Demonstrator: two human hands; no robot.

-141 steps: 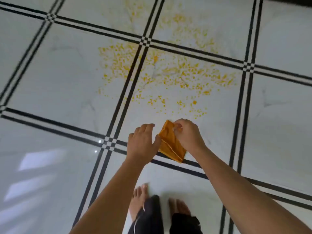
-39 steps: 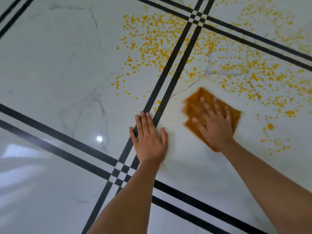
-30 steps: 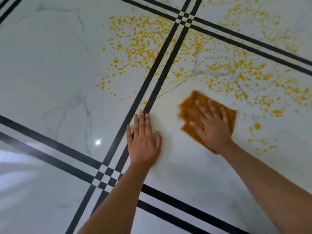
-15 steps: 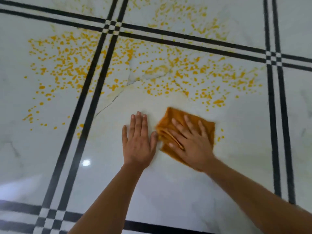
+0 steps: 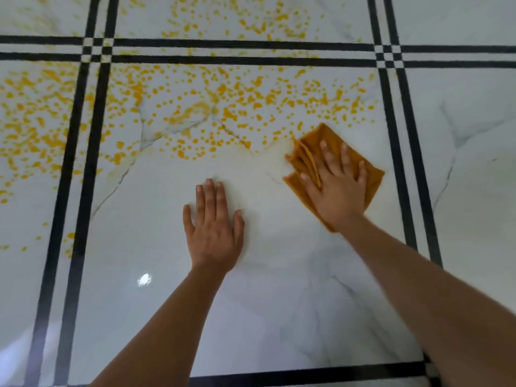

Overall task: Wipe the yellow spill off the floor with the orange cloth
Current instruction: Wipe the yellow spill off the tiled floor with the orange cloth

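Observation:
The yellow spill [image 5: 223,107] lies as many small drops across the white marble floor [image 5: 251,317], covering the upper half of the view and the tile at the left. The folded orange cloth [image 5: 372,177] lies flat on the floor at the spill's lower right edge. My right hand [image 5: 335,188] presses down on the cloth with fingers spread, covering most of it. My left hand [image 5: 213,230] rests flat on the bare tile, open, well to the left of the cloth. The tile between and below my hands shows only faint smears.
Double black stripes cross the floor: a vertical pair at the left [image 5: 81,191], another at the right [image 5: 402,163], a horizontal pair at the top [image 5: 237,53], one stripe at the bottom [image 5: 307,372]. A light glare spot [image 5: 144,279] shines below my left hand.
My right hand has slid the cloth to the right, away from my left hand, which it was next to half a second ago. The drops near the tile's lower right are gone.

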